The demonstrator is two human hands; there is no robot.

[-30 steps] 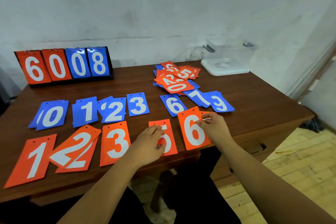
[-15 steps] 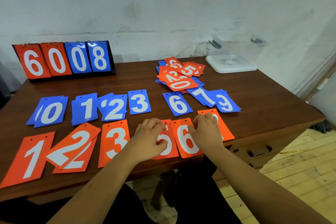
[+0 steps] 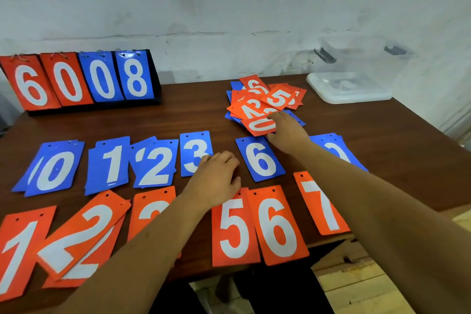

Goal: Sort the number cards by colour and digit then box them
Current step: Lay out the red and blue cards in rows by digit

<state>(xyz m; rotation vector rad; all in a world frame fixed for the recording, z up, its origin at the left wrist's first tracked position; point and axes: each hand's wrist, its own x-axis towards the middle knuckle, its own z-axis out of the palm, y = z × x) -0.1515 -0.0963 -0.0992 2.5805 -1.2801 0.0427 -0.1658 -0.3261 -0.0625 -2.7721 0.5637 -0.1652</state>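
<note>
Blue cards lie in a row: 0 [image 3: 51, 169], 1 [image 3: 112, 163], 2 [image 3: 155, 166], 3 [image 3: 193, 148], 6 [image 3: 260, 159]. Nearer me lie orange cards 1 [image 3: 17, 250], 2 [image 3: 79, 232], a 3 [image 3: 153, 205] partly under my left arm, 5 [image 3: 234, 227], 6 [image 3: 277, 224] and 7 [image 3: 321, 204]. My right hand [image 3: 286, 131] reaches to the unsorted pile [image 3: 262, 103] and touches the orange 0 [image 3: 260, 125] at its edge. My left hand [image 3: 216, 181] rests loosely curled on the table between the blue 3 and 6.
A clear plastic box [image 3: 356, 58] stands on its white lid [image 3: 349, 92] at the back right. A flip scoreboard [image 3: 76, 80] showing 6008 stands at the back left. My right arm covers further blue cards [image 3: 334, 146]. The table edge [image 3: 331, 239] runs just past the orange row.
My right hand left the orange 7 on the table and reached forward to the pile. My left hand lifted off the orange 5 and moved up between the blue cards.
</note>
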